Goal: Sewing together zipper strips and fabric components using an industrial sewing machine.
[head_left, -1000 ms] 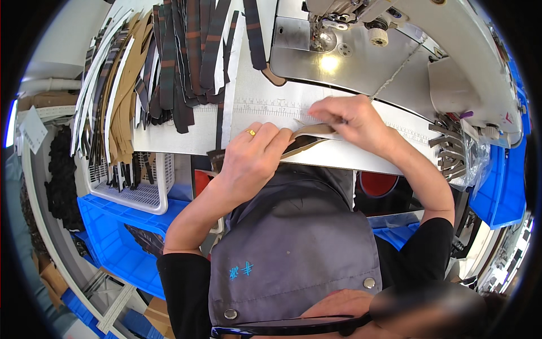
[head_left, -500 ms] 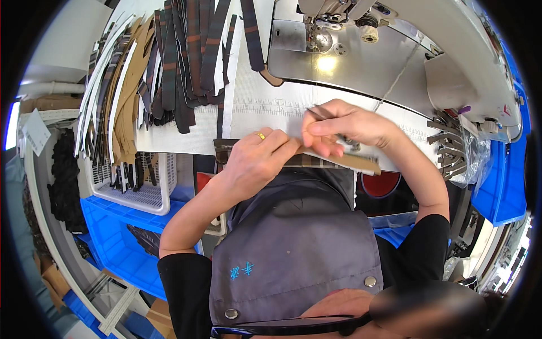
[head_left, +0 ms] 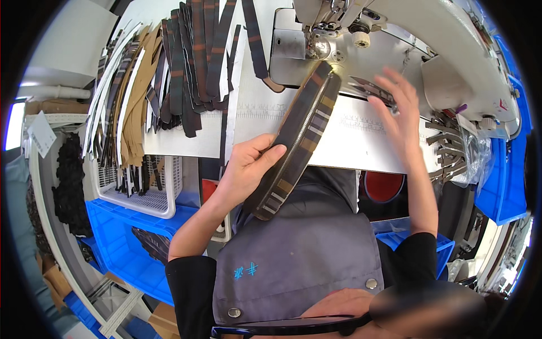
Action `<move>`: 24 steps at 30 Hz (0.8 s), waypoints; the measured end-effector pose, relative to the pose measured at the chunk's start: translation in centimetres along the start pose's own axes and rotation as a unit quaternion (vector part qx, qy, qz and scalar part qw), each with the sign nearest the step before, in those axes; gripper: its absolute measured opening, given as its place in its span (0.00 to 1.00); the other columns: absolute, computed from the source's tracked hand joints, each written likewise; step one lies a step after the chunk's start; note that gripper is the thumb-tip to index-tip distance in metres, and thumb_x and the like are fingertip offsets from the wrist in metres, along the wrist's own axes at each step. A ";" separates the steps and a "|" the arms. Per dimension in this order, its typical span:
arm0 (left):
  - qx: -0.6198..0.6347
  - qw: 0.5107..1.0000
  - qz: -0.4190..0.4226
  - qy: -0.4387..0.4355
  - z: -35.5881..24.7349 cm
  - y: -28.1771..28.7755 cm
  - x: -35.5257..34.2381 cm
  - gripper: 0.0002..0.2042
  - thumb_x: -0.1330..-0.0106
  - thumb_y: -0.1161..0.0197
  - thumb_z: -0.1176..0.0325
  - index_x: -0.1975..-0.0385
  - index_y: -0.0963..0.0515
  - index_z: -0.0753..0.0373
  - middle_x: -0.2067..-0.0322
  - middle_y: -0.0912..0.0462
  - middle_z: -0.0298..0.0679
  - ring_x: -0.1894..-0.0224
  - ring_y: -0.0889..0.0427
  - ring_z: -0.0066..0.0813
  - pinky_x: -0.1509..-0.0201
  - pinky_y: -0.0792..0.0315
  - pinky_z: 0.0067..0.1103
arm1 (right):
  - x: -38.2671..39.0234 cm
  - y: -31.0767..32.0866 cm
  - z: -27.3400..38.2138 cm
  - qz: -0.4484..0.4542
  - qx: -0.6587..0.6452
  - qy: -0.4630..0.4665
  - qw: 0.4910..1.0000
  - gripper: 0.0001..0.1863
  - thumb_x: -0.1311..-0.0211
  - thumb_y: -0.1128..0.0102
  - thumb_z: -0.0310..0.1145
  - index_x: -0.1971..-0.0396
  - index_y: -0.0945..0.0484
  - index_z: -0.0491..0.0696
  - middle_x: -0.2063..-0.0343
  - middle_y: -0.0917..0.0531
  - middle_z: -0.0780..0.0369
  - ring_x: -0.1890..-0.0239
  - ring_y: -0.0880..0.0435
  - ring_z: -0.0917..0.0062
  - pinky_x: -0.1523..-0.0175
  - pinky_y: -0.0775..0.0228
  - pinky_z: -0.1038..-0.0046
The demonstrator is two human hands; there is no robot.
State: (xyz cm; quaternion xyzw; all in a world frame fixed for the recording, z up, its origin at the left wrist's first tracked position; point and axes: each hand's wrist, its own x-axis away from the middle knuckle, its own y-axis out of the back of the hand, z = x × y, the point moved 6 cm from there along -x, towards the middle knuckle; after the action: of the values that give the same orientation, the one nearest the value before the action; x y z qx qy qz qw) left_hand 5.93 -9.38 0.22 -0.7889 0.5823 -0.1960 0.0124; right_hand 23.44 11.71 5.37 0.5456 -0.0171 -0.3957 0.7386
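My left hand (head_left: 251,166) grips a dark checked fabric strip with a metal zipper (head_left: 299,135) along it, thumb on top. The strip slants from above my apron up to the sewing machine's needle area, its far end by the presser foot (head_left: 319,46). My right hand (head_left: 400,110) is open, fingers spread and a little blurred, over the right part of the machine bed (head_left: 361,68). Beside its thumb is a pair of thread snips (head_left: 370,87), which appears to lie on the bed's front edge; whether the fingers still touch it is unclear.
Bundled fabric strips (head_left: 195,56) and tan and white strips (head_left: 132,96) cover the table's left side, some hanging over a white basket (head_left: 169,195). A blue crate (head_left: 124,243) stands below. Zipper pieces (head_left: 446,147) and a plastic bag (head_left: 477,155) are at right.
My left hand has swung the zippered strip up toward the needle area, unfolding it into view. My right hand has moved right and away from it, opening from around the snips.
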 end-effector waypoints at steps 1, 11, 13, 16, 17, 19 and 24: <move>-0.002 1.000 -0.001 0.004 0.0 -0.3 -0.1 0.10 0.29 0.47 0.70 0.61 0.23 0.71 0.75 0.24 0.27 0.73 0.30 0.09 0.71 0.34 0.11 | 0.7 0.1 0.9 0.014 -0.068 -0.030 0.997 0.14 0.37 0.41 0.36 0.57 0.20 0.43 0.61 0.17 0.63 0.61 0.21 0.81 0.54 0.31 0.77; 0.043 0.997 -0.001 -0.062 -0.5 -2.9 -0.1 0.09 0.30 0.44 0.71 0.57 0.24 0.69 0.73 0.21 0.30 0.71 0.26 0.09 0.69 0.32 0.10 | 6.6 -8.1 8.6 0.198 -0.685 -0.340 0.613 0.18 0.39 0.37 0.35 0.52 0.24 0.41 0.65 0.16 0.66 0.65 0.21 0.86 0.59 0.28 0.81; 0.050 0.994 -0.037 -0.086 -0.6 -2.6 0.0 0.11 0.34 0.39 0.72 0.55 0.25 0.68 0.67 0.19 0.35 0.68 0.23 0.15 0.64 0.30 0.13 | 6.5 -7.8 8.4 0.147 -0.695 -0.337 0.619 0.14 0.39 0.37 0.32 0.56 0.21 0.42 0.66 0.16 0.67 0.67 0.21 0.87 0.60 0.28 0.83; -0.280 0.863 -0.171 -0.385 -4.0 -2.8 1.6 0.17 0.42 0.33 0.75 0.53 0.25 0.67 0.61 0.21 0.40 0.63 0.21 0.27 0.60 0.27 0.20 | 6.1 -7.2 8.2 0.140 -0.662 -0.312 0.667 0.07 0.38 0.39 0.28 0.61 0.18 0.42 0.69 0.16 0.68 0.68 0.22 0.88 0.61 0.29 0.84; -0.279 0.870 -0.174 -0.367 -3.9 -2.6 1.3 0.17 0.42 0.33 0.75 0.53 0.25 0.67 0.61 0.21 0.40 0.63 0.21 0.27 0.60 0.27 0.20 | 5.9 -7.0 8.2 0.150 -0.636 -0.297 0.696 0.08 0.38 0.39 0.28 0.62 0.18 0.42 0.69 0.17 0.68 0.68 0.23 0.89 0.62 0.29 0.83; -0.416 0.801 -0.127 -0.412 -4.0 -3.9 1.3 0.23 0.49 0.31 0.76 0.50 0.26 0.67 0.61 0.22 0.41 0.62 0.21 0.34 0.59 0.26 0.24 | 5.8 -6.9 8.2 0.161 -0.608 -0.281 0.725 0.08 0.37 0.39 0.28 0.62 0.18 0.41 0.70 0.17 0.68 0.68 0.23 0.90 0.63 0.29 0.83; -0.495 0.769 -0.106 -0.390 -3.6 -4.4 1.2 0.20 0.47 0.34 0.80 0.52 0.23 0.66 0.61 0.20 0.42 0.63 0.19 0.37 0.62 0.26 0.25 | 5.5 -6.4 8.4 0.191 -0.528 -0.213 0.800 0.09 0.37 0.40 0.29 0.62 0.19 0.40 0.71 0.17 0.69 0.69 0.24 0.91 0.64 0.30 0.83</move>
State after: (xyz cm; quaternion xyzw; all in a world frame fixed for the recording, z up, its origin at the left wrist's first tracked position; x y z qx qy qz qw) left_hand 9.11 -8.34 5.05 -0.7513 0.4564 0.4439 -0.1741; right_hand 19.75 1.20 1.28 -0.0408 -0.0664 -0.3002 0.9507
